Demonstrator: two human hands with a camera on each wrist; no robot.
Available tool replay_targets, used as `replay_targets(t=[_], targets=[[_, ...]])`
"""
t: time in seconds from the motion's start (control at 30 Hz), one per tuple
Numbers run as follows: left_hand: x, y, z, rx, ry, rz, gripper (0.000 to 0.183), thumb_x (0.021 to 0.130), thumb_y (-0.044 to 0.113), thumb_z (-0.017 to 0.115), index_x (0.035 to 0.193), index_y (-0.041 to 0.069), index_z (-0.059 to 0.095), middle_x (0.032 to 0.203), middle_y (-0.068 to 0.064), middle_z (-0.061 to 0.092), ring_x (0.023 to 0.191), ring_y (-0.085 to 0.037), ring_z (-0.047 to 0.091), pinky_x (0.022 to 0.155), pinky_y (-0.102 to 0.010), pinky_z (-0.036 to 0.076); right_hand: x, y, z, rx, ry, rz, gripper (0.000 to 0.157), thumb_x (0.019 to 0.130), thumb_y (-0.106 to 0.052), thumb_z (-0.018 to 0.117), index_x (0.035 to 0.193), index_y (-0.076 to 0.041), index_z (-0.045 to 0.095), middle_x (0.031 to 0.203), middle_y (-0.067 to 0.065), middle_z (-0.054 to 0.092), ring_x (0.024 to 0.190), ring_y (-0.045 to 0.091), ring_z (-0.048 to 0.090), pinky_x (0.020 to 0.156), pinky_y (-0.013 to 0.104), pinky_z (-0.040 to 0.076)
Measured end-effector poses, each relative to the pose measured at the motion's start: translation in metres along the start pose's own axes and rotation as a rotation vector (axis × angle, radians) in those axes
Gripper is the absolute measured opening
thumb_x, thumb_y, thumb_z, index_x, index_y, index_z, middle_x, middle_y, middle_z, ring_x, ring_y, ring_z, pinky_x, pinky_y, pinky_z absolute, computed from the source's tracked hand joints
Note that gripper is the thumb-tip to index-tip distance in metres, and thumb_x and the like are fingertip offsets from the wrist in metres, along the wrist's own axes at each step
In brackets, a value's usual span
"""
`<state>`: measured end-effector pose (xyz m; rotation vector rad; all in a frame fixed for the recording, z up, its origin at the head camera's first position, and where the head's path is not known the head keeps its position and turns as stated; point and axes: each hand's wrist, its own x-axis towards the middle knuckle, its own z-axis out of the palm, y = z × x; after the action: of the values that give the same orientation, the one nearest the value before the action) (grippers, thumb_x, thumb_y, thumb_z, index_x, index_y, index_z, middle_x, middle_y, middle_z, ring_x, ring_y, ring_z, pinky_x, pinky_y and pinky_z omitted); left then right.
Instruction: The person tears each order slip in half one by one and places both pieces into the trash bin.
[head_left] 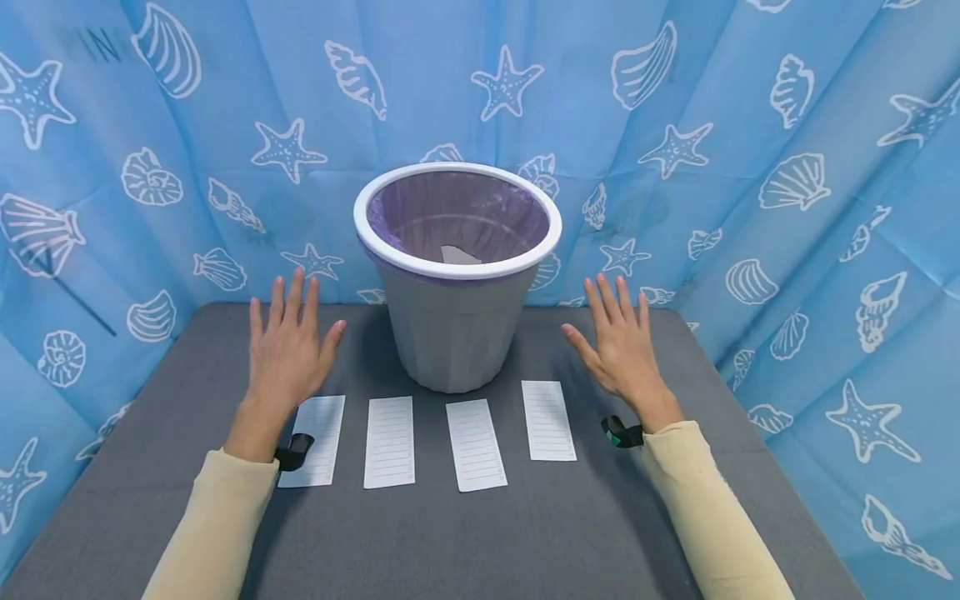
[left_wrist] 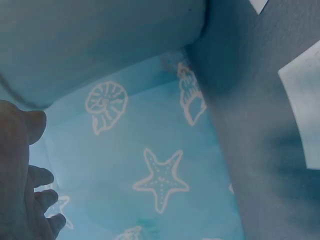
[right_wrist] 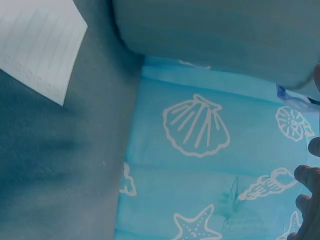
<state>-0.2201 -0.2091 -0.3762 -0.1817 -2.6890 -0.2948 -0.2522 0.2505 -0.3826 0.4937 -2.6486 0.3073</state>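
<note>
Well apart and straight-fingered, the left hand point(head_left: 288, 354) and right hand point(head_left: 621, 343) flanked the bin point(head_left: 459, 325), while four papers point(head_left: 389, 442) lay on the bench point(head_left: 405, 542) in front, the outer ones nearest the hands.

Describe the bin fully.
The bin is a tapered grey tub, plastic by its look, with a white rim ring over a translucent purple liner. It stands upright, open-topped, on the grey table, behind four paper slips and in front of the curtain. A pale scrap shows inside. Neither the left hand nor the right hand touches it.
</note>
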Motion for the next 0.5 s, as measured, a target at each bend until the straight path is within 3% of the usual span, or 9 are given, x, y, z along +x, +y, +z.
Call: replay_targets(t=[0.37, 0.5], targets=[[-0.022, 0.020, 0.025, -0.105, 0.030, 0.006, 0.073, 0.106, 0.040, 0.050, 0.159, -0.003, 0.023, 0.165, -0.025, 0.016, 0.153, -0.043, 0.008, 0.119, -0.063, 0.003, -0.020, -0.018, 0.014, 0.095, 0.060, -0.023, 0.078, 0.103, -0.057, 0.046, 0.159, -0.004, 0.030, 0.163, 0.021, 0.027, 0.152, 0.041, 0.016, 0.119, 0.061, 0.004], [-0.031, 0.029, 0.037, -0.140, 0.030, 0.023, 0.072, 0.105, 0.039, 0.053, 0.157, -0.005, 0.027, 0.163, -0.027, 0.022, 0.151, -0.046, 0.016, 0.117, -0.065, 0.010, -0.028, -0.026, 0.024, 0.128, 0.097, -0.051, 0.074, 0.102, -0.050, 0.054, 0.154, 0.000, 0.038, 0.157, 0.024, 0.037, 0.146, 0.043, 0.029, 0.116, 0.064, 0.014]])
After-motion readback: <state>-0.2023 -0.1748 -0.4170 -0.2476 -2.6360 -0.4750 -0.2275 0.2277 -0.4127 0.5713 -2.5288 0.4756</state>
